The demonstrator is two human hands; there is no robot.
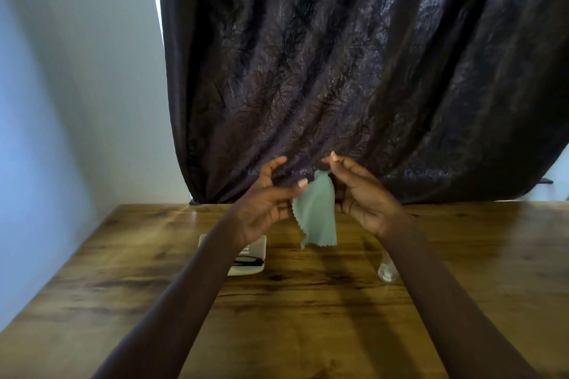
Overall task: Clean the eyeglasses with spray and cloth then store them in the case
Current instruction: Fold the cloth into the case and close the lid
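Both hands are raised in the middle of the frame, in front of a dark curtain [338,71]; the right hand [360,194] pinches the top of a pale green cloth [318,212], which hangs down between the two palms; the left hand [264,203] has its thumb on the cloth's left edge, but I cannot tell if it really grips; below, on the wooden bench [308,311], dark eyeglasses [246,262] lie at a white case [255,244], half hidden by the left forearm; a clear spray bottle [387,272] shows beside the right forearm.
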